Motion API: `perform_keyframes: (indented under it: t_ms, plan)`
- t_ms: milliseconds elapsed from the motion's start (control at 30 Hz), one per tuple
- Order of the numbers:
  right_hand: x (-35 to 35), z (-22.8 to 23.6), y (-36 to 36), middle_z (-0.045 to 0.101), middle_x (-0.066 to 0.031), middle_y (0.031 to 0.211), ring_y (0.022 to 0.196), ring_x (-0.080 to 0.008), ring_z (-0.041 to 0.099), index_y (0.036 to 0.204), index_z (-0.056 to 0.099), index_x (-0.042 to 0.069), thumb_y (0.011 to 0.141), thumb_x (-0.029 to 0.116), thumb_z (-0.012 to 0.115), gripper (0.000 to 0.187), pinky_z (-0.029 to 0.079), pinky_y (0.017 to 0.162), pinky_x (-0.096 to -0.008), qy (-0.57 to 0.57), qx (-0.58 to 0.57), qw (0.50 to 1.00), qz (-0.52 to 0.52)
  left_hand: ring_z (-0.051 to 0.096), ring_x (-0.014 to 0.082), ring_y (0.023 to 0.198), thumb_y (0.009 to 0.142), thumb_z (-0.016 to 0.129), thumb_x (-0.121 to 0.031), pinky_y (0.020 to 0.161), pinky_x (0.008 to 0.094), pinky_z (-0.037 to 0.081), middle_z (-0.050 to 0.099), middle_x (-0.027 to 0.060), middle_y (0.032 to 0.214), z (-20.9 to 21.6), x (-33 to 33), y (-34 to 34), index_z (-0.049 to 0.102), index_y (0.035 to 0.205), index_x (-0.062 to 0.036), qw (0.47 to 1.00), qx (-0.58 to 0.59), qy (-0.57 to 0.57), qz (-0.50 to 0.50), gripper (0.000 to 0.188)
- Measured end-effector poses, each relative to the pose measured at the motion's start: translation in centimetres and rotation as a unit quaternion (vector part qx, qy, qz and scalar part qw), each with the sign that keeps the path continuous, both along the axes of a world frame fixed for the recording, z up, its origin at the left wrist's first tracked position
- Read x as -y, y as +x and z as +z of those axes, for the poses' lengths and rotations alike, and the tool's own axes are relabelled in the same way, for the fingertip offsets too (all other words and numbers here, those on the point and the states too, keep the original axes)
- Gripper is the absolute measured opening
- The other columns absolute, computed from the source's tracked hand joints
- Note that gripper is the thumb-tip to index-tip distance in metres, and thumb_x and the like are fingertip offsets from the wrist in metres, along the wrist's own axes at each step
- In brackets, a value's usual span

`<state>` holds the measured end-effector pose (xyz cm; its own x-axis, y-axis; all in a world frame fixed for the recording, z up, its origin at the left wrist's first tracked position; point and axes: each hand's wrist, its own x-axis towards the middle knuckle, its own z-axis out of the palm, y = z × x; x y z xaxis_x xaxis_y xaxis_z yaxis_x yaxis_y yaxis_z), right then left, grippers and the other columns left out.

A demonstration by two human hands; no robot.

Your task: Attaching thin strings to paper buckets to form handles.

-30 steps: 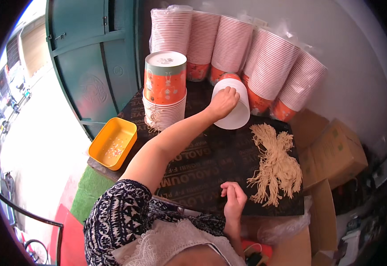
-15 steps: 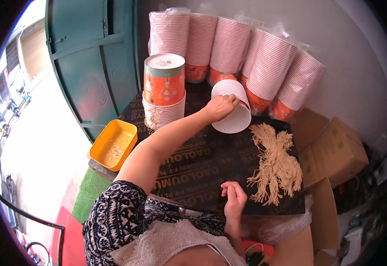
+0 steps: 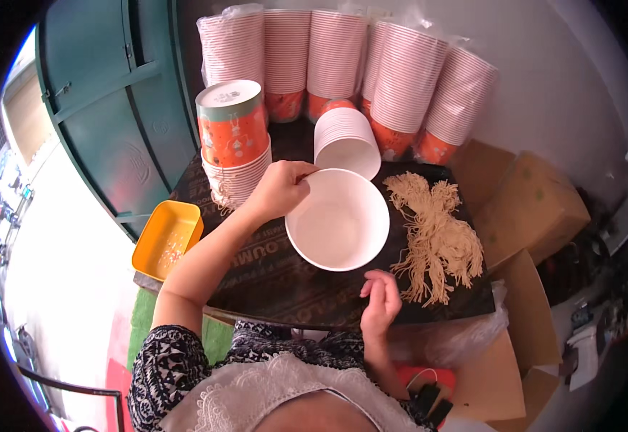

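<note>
One white bucket (image 3: 337, 219) has left the lying stack (image 3: 345, 140), so is handled alone above the bench's (image 3: 267, 279) middle, left hand's (image 3: 281, 189) fingers clamped on its rim. Right hand (image 3: 381, 302) curls nearer; whether closed, one cannot tell.

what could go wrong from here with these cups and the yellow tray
The left hand grips the white cup only at its rim, so it might slip or bend. The nested cups lying on their side could roll if bumped. The yellow tray sits by the table's left edge beside the forearm, so a knock might spill its small pieces.
</note>
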<state>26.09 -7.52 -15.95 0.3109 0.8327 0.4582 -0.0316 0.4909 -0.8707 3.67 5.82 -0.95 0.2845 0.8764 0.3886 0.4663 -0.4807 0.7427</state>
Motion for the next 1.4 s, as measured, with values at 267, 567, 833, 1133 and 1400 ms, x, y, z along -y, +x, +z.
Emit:
perform_keyframes:
  t_ms: [267, 567, 833, 1133, 1400]
  plan:
    - [0.1, 5.7, -0.5, 0.063, -0.0086, 0.096, 0.071, -0.0103, 0.051, 0.102, 0.061, -0.004, 0.097, -0.001, 0.043, 0.019, 0.044, 0.066, -0.024, 0.119, 0.093, 0.987, -0.061, 0.069, 0.0246, 0.07, 0.08, 0.059, -0.001, 0.067, 0.0341, 0.054, 0.069, 0.0166, 0.081, -1.8, 5.7, -1.9, 0.067, 0.105, 0.0024, 0.985, -0.007, 0.075, 0.154, 0.027]
    - [-2.6, 6.4, -5.7, 0.065, -0.0032, 0.097, 0.089, -0.0085, 0.058, 0.11, 0.062, -0.003, 0.1, 0.014, 0.053, 0.022, 0.048, 0.08, -0.0243, -0.061, -0.01, 0.97, 0.236, 0.067, 0.0361, 0.069, 0.08, 0.068, -0.001, 0.054, 0.041, 0.055, 0.058, 0.0238, 0.121, -8.1, 12.1, 3.3, 0.049, 0.109, 0.0, 0.948, -0.092, 0.269, 0.144, 0.035]
    - [-1.9, 4.6, -5.6, 0.054, 0.0053, 0.073, 0.066, -0.001, 0.047, 0.093, 0.06, -0.001, 0.096, 0.005, 0.058, 0.007, 0.039, 0.055, -0.0204, -0.042, 0.045, 0.986, 0.154, 0.062, 0.0375, 0.105, 0.072, 0.065, 0.009, 0.088, 0.0445, 0.051, 0.065, 0.0173, 0.115, -8.0, 13.3, 1.9, 0.06, 0.1, -0.0002, 0.958, -0.002, 0.272, 0.097, 0.029]
    - [-1.0, 3.6, -4.9, 0.055, 0.0048, 0.085, 0.072, -0.0008, 0.047, 0.1, 0.059, -0.001, 0.094, 0.001, 0.058, 0.006, 0.039, 0.062, -0.0179, -0.059, -0.004, 0.974, 0.217, 0.041, 0.039, 0.137, 0.076, 0.065, 0.008, 0.114, 0.0569, 0.023, 0.058, 0.0163, 0.132, -7.4, 11.4, 0.9, 0.058, 0.102, -0.0071, 0.976, 0.072, 0.201, 0.036, 0.03]
    - [-1.1, 3.5, -5.8, 0.057, -0.0036, 0.111, 0.097, -0.0082, 0.055, 0.116, 0.054, -0.004, 0.093, -0.002, 0.056, 0.023, 0.047, 0.087, -0.0243, -0.072, -0.089, 0.952, 0.283, 0.035, 0.0416, 0.14, 0.074, 0.068, 0.006, 0.116, 0.0568, 0.018, 0.053, 0.0181, 0.138, -8.6, 11.0, 1.1, 0.057, 0.094, -0.0072, 0.971, 0.094, 0.217, 0.027, 0.026]
